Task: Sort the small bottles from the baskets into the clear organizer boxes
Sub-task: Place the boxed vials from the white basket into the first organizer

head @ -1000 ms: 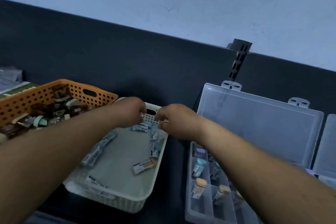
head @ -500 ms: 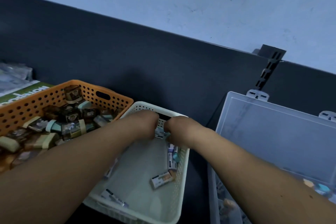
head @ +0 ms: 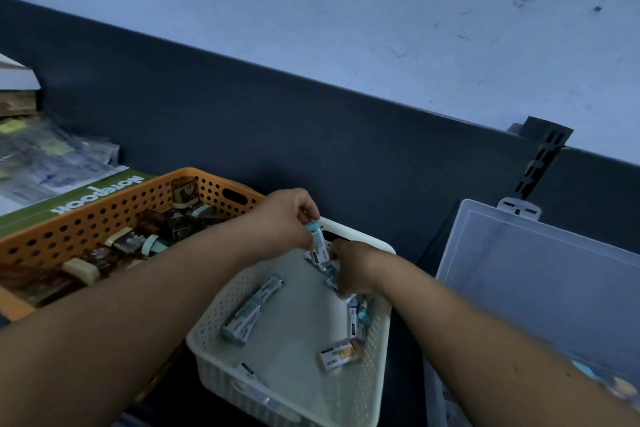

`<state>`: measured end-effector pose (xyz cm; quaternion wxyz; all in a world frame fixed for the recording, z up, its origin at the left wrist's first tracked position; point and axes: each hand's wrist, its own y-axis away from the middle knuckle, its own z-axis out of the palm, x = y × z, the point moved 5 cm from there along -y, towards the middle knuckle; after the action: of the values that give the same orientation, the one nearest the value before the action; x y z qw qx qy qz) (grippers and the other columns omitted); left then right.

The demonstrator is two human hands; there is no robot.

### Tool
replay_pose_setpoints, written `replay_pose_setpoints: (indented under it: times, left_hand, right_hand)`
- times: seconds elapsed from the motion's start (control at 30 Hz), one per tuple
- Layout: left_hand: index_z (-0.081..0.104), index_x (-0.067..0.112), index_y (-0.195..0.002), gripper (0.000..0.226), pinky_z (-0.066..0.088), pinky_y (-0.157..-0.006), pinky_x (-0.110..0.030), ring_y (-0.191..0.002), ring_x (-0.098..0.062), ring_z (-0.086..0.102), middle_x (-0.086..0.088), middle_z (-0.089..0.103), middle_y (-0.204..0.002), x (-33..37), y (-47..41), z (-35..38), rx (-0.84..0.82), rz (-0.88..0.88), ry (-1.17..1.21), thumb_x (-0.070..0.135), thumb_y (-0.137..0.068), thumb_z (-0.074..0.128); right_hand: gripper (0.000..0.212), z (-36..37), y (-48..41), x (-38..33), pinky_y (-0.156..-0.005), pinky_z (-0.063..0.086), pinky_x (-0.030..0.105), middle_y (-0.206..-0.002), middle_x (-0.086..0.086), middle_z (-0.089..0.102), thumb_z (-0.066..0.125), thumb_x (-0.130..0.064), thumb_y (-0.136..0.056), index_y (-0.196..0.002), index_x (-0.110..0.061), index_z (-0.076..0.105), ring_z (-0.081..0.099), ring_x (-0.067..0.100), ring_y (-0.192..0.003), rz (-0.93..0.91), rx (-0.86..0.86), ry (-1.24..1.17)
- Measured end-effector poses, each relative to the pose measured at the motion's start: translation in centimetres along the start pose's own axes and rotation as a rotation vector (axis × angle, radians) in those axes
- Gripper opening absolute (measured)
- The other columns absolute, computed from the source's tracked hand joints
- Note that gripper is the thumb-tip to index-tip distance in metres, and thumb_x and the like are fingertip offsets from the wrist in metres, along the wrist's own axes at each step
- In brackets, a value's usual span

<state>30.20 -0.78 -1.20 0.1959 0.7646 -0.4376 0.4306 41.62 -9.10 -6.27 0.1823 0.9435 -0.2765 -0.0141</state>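
Note:
A white perforated basket [head: 377,354] in the middle holds several small labelled bottles [head: 254,310]. My left hand [head: 284,222] is over its far end and grips one small bottle with a teal cap [head: 317,239], held upright. My right hand [head: 353,270] is just right of it, low in the basket, fingers curled round another small bottle [head: 329,274] that is mostly hidden. The clear organizer box [head: 540,281] stands open at the right, lid up.
An orange perforated basket [head: 86,218] full of brown bottles sits at the left, touching the white one. A green notebook [head: 79,198] and papers lie behind it. A dark back panel [head: 311,135] rises behind everything.
The view has swung left and closer. My left hand has lifted a teal-capped bottle out of the basket's far end; my right hand has dropped lower among the bottles.

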Motion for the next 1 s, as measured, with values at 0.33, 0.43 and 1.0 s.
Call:
replay_pose_setpoints:
  times: [0.33,0.43,1.0]
  left_hand:
    - [0.062,0.011,-0.091,0.02,0.042,-0.053,-0.017,-0.066,-0.008,0.054,0.001,0.059,-0.079,0.7,1.4,-0.9,0.057,0.01,0.047,-0.003,-0.078,0.069]
    - [0.062,0.01,-0.094,0.021,0.042,-0.052,-0.015,-0.066,-0.008,0.053,0.0,0.059,-0.081,0.8,1.8,-0.9,0.057,0.002,0.056,-0.003,-0.078,0.07]
    - [0.069,0.011,-0.09,0.012,0.049,-0.066,-0.024,-0.071,-0.012,0.061,-0.003,0.069,-0.083,9.3,2.2,5.3,-0.036,0.114,0.093,0.002,-0.084,0.068]
  right_hand:
    - [0.04,0.7,1.3,-0.7,-0.083,0.053,0.032,-0.118,0.008,0.065,0.071,-0.021,-0.083,-0.12,-0.008,0.063,0.063,0.024,-0.103,-0.078,-0.021,0.021]
    - [0.031,0.5,1.4,-0.5,-0.073,0.05,0.028,-0.11,0.004,0.067,0.069,-0.02,-0.085,-0.115,-0.012,0.066,0.063,0.022,-0.096,-0.104,0.005,-0.076]
    - [0.002,-5.4,14.8,11.4,-0.055,0.049,0.023,-0.065,0.006,0.056,0.058,-0.004,-0.093,-0.092,-0.006,0.057,0.056,0.012,-0.056,-0.194,0.376,-0.927]
